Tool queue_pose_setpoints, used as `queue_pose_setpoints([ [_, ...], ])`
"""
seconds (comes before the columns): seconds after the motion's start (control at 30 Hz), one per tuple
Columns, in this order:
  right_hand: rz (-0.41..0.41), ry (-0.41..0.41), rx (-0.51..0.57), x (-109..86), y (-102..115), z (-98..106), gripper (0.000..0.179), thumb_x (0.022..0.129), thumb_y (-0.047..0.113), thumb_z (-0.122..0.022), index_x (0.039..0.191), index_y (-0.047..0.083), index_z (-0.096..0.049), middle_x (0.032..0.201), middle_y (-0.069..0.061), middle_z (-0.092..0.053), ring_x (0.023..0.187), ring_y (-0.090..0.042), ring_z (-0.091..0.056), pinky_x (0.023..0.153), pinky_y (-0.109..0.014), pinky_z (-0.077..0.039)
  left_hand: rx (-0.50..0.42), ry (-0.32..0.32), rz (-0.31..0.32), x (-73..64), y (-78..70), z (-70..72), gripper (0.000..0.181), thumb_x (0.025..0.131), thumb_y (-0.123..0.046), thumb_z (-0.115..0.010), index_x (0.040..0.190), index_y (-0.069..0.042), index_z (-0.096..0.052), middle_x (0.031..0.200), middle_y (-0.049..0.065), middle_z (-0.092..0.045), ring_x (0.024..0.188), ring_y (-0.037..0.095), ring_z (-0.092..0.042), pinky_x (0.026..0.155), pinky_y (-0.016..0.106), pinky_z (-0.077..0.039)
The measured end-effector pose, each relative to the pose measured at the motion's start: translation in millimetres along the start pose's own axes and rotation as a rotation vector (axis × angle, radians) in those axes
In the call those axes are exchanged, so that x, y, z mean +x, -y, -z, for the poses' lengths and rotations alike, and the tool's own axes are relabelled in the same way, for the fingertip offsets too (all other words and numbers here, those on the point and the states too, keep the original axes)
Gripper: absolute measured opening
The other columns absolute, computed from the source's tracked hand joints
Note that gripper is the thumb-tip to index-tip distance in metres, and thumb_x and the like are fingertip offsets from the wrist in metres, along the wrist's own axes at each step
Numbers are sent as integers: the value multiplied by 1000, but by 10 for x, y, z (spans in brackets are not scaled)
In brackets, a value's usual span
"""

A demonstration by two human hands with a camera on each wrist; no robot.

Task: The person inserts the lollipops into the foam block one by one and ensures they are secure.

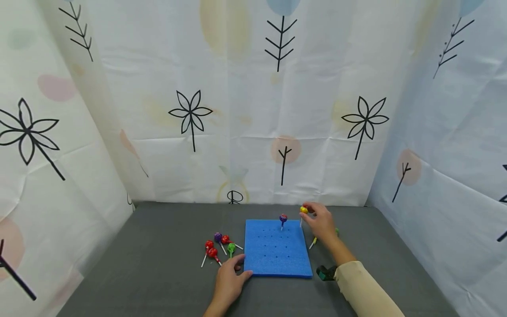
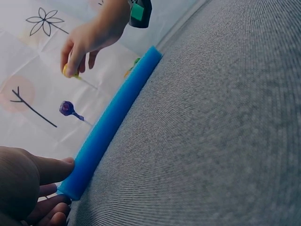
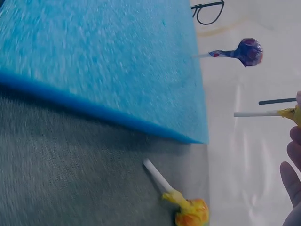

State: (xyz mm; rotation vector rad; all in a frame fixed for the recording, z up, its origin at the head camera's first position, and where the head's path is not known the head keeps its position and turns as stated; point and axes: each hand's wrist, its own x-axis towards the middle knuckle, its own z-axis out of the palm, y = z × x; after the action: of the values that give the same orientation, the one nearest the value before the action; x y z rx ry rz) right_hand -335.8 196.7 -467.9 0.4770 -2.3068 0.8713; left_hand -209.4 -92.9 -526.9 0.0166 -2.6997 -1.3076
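A blue foam board (image 1: 277, 265) with rows of small holes lies on the grey table. My left hand (image 1: 229, 279) holds its near left corner between thumb and fingers. Over the far right corner, my right hand (image 1: 322, 224) pinches a yellow lollipop (image 1: 303, 210) by its head, white stick pointing down. In the right wrist view the stick (image 3: 256, 114) stands apart from the foam. A purple lollipop (image 1: 283, 218) stands upright in the board's far row, left of the right hand; the left wrist view shows this purple lollipop (image 2: 67, 108) too.
Left of the board lie several loose lollipops: red (image 1: 212, 252), purple (image 1: 218, 237) and green (image 1: 231, 248). On the right, a yellow-orange lollipop (image 3: 192, 212) lies beside the board, partly behind the right hand in the head view. A patterned white curtain (image 1: 237, 110) encloses the grey table (image 1: 166, 264).
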Motion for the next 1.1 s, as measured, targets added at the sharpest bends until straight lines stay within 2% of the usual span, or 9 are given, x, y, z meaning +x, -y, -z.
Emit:
queue_pose_setpoints([
  [0.27, -42, -37, 21, -38, 8, -171, 29, 82, 11, -79, 107, 1, -67, 93, -12, -66, 84, -27, -60, 71, -45, -52, -12, 5, 6, 4, -16, 12, 46, 76, -17, -83, 118, -7, -67, 108, 5, -67, 90, 19, -60, 76, 43, -48],
  [0.4, -93, -23, 19, -52, 6, -244, 29, 83, 12, -78, 108, 3, -67, 94, -11, -66, 86, -26, -59, 72, -43, -51, -8, 6, 16, 3, -22, 13, 46, 76, -19, -83, 118, -8, -67, 106, 5, -66, 90, 19, -60, 76, 44, -48],
  [0.63, -131, 6, 27, -59, 31, -317, 28, 84, 15, -77, 109, 4, -67, 94, -10, -67, 86, -25, -60, 73, -41, -51, -1, 4, 14, 3, -26, 14, 46, 76, -19, -83, 118, -8, -67, 104, 5, -66, 89, 20, -60, 76, 44, -48],
  [1.1, -151, 44, 25, -72, 59, -382, 31, 86, 18, -76, 112, 4, -68, 95, -9, -66, 88, -25, -59, 73, -42, -50, -2, -15, 8, 3, -9, 0, 45, 75, -17, -84, 116, -8, -68, 100, 4, -67, 87, 19, -59, 74, 43, -47],
])
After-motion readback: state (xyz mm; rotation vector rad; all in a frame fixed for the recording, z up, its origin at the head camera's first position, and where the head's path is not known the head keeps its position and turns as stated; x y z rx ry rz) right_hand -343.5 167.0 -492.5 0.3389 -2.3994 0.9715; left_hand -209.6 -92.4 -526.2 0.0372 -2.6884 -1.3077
